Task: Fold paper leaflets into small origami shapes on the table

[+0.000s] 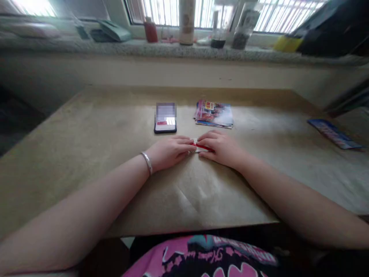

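A small strip of white and red folded paper (197,146) lies on the table between my two hands. My left hand (170,151), with a silver bangle at its wrist, presses its fingertips on the strip's left end. From the other side, my right hand (221,149) has fingers on the strip and its thumb at the near edge. Both hands rest low on the tabletop, and fingers cover much of the paper. Just beyond my left hand is a phone (165,125) with its screen lit. Behind my right hand sits a stack of colourful printed leaflets (215,113).
The brown-covered table (100,134) runs back to a wall under a window sill (115,48). Bottles, including a red one (150,30), stand along the sill. A blue printed packet (334,133) lies at the right. A dark bag (337,29) is at the upper right.
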